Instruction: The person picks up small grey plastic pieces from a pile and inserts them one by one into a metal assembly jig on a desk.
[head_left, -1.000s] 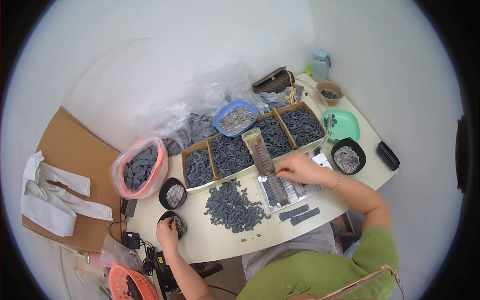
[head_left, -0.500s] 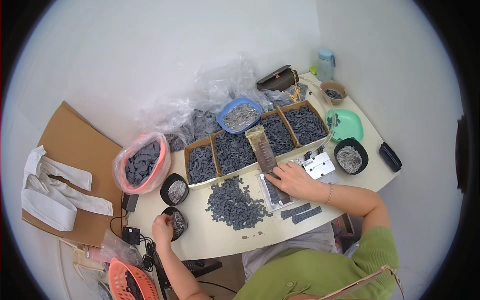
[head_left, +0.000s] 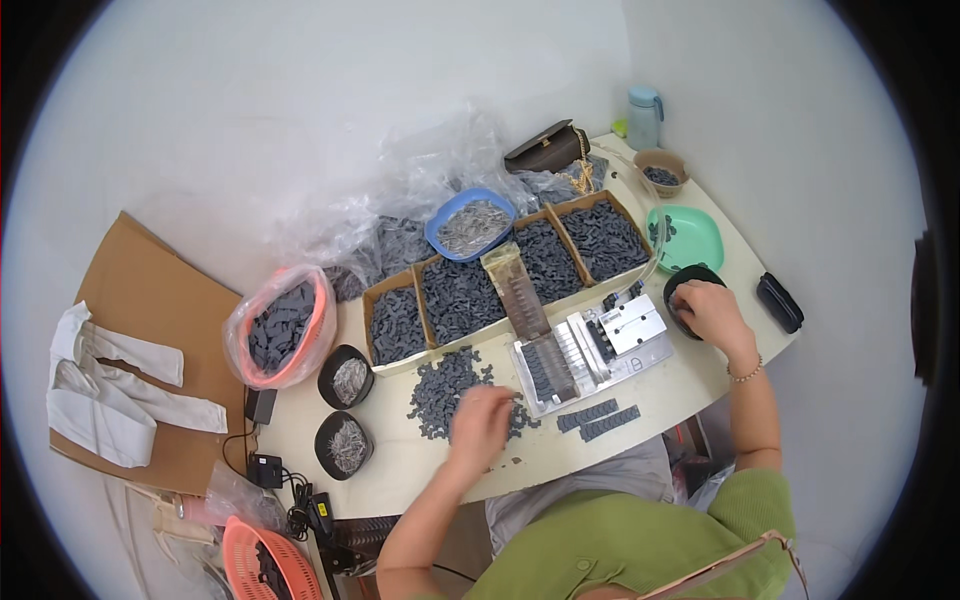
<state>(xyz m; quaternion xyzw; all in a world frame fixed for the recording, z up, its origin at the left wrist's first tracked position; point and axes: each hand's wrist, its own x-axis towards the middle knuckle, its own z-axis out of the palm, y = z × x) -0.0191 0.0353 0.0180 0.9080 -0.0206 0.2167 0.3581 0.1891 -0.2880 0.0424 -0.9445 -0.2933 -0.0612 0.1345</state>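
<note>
My left hand (head_left: pixel 481 428) hovers over the near edge of a pile of small dark grey curved pieces (head_left: pixel 441 390), its fingers pinched on what looks like a thin metal pin, slightly blurred. My right hand (head_left: pixel 708 312) dips into the right-hand black bowl (head_left: pixel 691 271), which holds metal pins. Its fingers curl together, but what they grip is hidden. Between the hands sits a metal fixture (head_left: pixel 632 327) with a row of dark pieces under a clear brown-tinted strip (head_left: pixel 518 290). Two joined strips of dark pieces (head_left: pixel 608 422) lie in front of it.
A divided cardboard box (head_left: pixel 437 352) of dark pieces stands behind, with a blue tray (head_left: pixel 431 233) of pins on it. Two black bowls of pins (head_left: pixel 349 381) (head_left: pixel 344 446) and a bagged pink basket (head_left: pixel 328 325) are left. A green tray (head_left: pixel 697 248) and black case (head_left: pixel 780 302) are right.
My left hand has left the near-left black bowl and moved right to the pile. My right hand has let go of the fixture's strip and reached right into the other black bowl.
</note>
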